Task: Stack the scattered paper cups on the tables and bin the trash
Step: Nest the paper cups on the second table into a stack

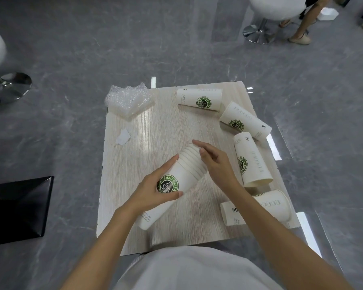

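Note:
A stack of white paper cups (183,174) with a green round logo lies tilted over the middle of the light wooden table (155,126). My left hand (155,188) grips the stack around its lower part. My right hand (213,162) rests against the stack's rim end, fingers loosely bent over the rims. Several loose cups lie on their sides along the table's right side: one at the back (199,99), one beside it (245,121), one further forward (253,162), and one near the front right (275,204) partly hidden by my right forearm.
A crumpled piece of bubble wrap (128,99) sits at the table's back left corner. A small scrap of white paper (123,138) lies near the left edge. A black square base (19,208) stands on the floor at left. Stools and a person's legs are at the back.

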`<state>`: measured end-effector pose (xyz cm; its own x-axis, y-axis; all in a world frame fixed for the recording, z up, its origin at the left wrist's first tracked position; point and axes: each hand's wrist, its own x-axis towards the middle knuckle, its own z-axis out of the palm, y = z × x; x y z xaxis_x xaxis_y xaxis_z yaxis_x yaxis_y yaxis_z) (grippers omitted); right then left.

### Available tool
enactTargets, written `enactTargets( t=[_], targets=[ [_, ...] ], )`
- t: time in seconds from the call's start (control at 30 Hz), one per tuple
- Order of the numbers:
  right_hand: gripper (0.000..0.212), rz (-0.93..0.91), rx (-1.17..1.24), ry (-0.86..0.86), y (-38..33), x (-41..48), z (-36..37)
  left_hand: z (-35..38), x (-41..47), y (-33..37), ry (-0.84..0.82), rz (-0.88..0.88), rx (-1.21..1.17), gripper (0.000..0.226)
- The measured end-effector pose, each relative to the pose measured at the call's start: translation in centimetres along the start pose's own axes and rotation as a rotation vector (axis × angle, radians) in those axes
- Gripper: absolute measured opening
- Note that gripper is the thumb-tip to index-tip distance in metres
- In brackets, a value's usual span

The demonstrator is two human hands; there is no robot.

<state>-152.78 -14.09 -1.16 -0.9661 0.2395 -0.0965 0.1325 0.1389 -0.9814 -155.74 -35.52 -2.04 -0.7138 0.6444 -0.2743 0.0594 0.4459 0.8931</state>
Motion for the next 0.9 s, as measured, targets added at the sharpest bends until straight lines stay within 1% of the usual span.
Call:
enactTargets(
  t=[0.07,0.13,0.23,0.4,0.57,0.77,0.9],
  targets=[
    [0.031,0.005,-0.024,-0.018,-0.2,0.0,-0.2,0.2,0.2,0.1,-0.007,0.004,-0.009,0.093],
    [0.029,-0.001,-0.036,0.003,-0.3,-0.1,-0.6,0.3,0.4,0.3,-0.016,0.007,-0.006,0.093],
    [0.027,-0.003,-0.025,0.118,-0.4,-0.6,-1.5,0.5,0.7,0.5,-0.032,0.015,-0.002,0.094],
    [0.026,0.052,0.013,0.295,0.3,-1.6,-4.1,1.0,1.1,0.5,-0.055,0.021,0.004,0.093],
    [0.026,0.135,-0.015,0.426,1.2,-3.3,-6.8,1.7,1.8,0.7,-0.089,0.033,0.013,0.094],
    [0.029,0.258,0.017,0.577,2.1,-5.3,-8.9,2.6,3.0,1.3,-0.138,0.053,0.018,0.093],
    [0.025,0.357,0.006,0.676,3.2,-6.6,-10.1,3.1,3.7,1.8,-0.176,0.058,0.017,0.093]
  ],
)
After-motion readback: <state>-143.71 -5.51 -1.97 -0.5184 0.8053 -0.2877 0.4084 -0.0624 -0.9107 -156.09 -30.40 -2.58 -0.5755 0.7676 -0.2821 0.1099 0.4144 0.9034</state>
